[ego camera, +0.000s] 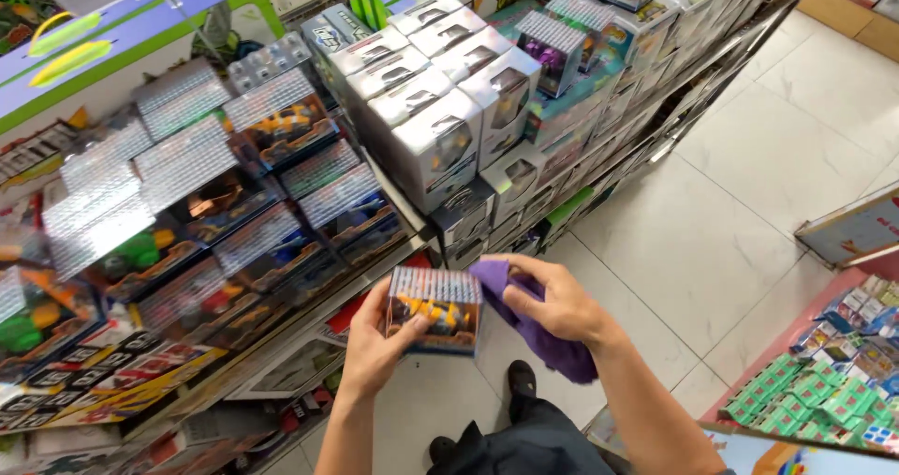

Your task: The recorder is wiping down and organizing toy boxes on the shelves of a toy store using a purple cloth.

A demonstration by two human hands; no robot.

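My left hand [370, 344] grips a small clear toy box [435, 308] with a shiny silver top and a yellow vehicle inside. It holds the box in front of the shelf edge. My right hand [557, 299] clutches a purple cloth [538, 330] pressed against the right side of the box. The cloth hangs down below my right wrist.
Shelves at left carry several similar boxed toy vehicles [281, 119] and silver-grey boxes [440, 128]. A white tiled floor [749, 175] runs to the right. A low display of green and coloured small packs [824, 400] stands at bottom right. My dark shoe [521, 378] is below.
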